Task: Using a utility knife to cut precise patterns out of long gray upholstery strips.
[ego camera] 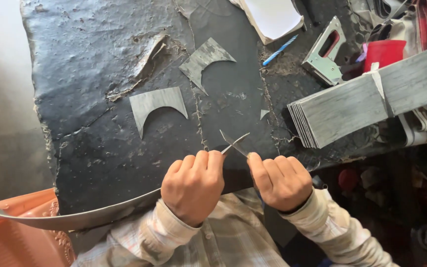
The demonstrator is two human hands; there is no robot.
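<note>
Two hands meet at the near edge of a rough black worktop [100, 148]. Left hand [193, 185] has its fingers closed on a thin metal blade [234, 144]; right hand [280, 180] has its fingers closed on a second blade [232, 142] crossing it. Farther in lie two grey curved cut pieces [156, 104]. At the right edge sit a tied bundle of grey strips [362, 104] and a metal staple gun [326, 49].
</note>
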